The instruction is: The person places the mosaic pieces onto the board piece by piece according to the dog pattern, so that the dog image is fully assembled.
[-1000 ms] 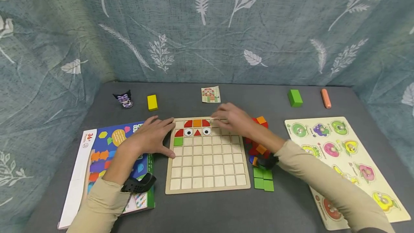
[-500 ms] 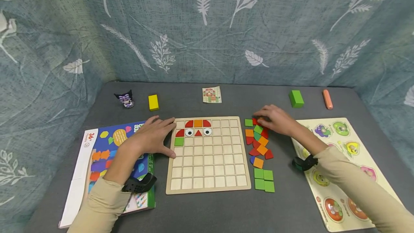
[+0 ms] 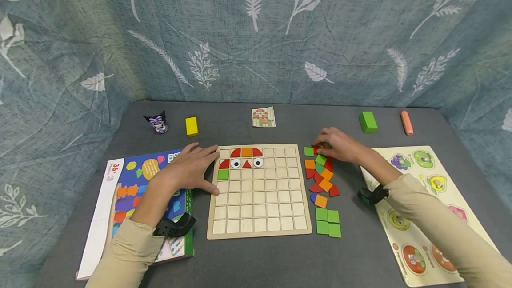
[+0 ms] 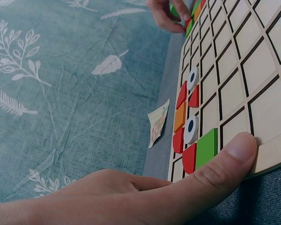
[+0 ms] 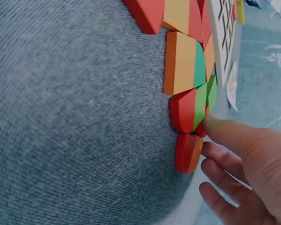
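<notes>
In the head view my left hand [image 3: 188, 168] rests on the left edge of a wooden grid board [image 3: 260, 231], fingers extended. Its thumb lies along the rim in the left wrist view. Set in the board's upper left are red tiles, an orange tile [image 3: 246, 152], two eye tiles [image 3: 236, 163] and a green square tile [image 3: 223, 174]. My right hand [image 3: 338, 144] is at the top of a loose heap of tiles right of the board. There its thumb touches a small red tile [image 5: 201, 130], and the other fingers are slightly bent beside an orange-topped tile [image 5: 195, 153].
Green square tiles [image 3: 328, 222] lie below the heap. A picture card [image 3: 263, 117], yellow block [image 3: 191, 126], figurine [image 3: 158, 122], green block [image 3: 368, 122] and orange stick [image 3: 406, 123] line the back. A boxed toy [image 3: 132, 163] stands left, a fruit puzzle board [image 3: 404, 203] right.
My right hand has moved from the board's top edge rightward to the tile heap, where it stays over the last half second. My left hand keeps its place on the board.
</notes>
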`<state>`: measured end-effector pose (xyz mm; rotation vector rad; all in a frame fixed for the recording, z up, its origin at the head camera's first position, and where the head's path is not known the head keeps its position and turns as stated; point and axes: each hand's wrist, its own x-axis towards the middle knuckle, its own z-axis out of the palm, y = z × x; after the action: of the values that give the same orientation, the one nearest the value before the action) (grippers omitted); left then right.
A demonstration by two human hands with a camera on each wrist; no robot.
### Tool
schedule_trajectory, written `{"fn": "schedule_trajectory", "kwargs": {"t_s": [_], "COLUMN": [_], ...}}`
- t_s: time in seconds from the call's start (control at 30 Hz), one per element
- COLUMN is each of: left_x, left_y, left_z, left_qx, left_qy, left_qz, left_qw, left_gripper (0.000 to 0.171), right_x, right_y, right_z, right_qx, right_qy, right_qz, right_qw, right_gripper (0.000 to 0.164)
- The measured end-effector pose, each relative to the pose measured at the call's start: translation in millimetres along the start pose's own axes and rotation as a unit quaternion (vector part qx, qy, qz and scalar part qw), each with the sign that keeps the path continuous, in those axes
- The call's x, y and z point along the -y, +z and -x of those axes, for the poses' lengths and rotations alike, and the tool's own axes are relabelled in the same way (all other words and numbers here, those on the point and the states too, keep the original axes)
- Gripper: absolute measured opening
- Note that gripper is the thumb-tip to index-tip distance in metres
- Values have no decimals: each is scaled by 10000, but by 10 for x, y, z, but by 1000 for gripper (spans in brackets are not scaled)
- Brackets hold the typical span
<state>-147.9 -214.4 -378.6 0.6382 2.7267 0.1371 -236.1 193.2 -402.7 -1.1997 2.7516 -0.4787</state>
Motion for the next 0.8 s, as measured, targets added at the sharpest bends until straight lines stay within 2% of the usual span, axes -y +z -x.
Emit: {"fn": "schedule_trajectory", "kwargs": {"t_s": [0.2,0.3,0.4,0.5,0.67,0.8], "left_x": [3,4,-1,5,8,0], "left_y": [4,3,-5,0,1,-8], "left_z": [-5,0,-7,0,8,14], "left_qx": [7,39,77,98,3,-35], "left_qy": [8,-25,-45,-63,-1,64], "left_qz": [-29,-32,-51,-24,-32,-68], "left_qw": [10000,10000,9999,9999,10000,10000], "left_gripper": [104,104,104,104,104,104], "right_x": [13,62,153,313,707,1080], "right_y": [-20,-50,-74,-26,169,357], "right_z": [-39,-61,-81,-115,-201,-321], "right_qx": [56,-193,-533,-605,-334,-43], "right_qy": [327,522,518,363,223,-154], "right_qz": [-605,-1052,-1546,-2198,-3175,-3350], "right_qw": [9976,9929,9852,9730,9474,9421], "right_gripper": [14,14,14,12,14,20]}}
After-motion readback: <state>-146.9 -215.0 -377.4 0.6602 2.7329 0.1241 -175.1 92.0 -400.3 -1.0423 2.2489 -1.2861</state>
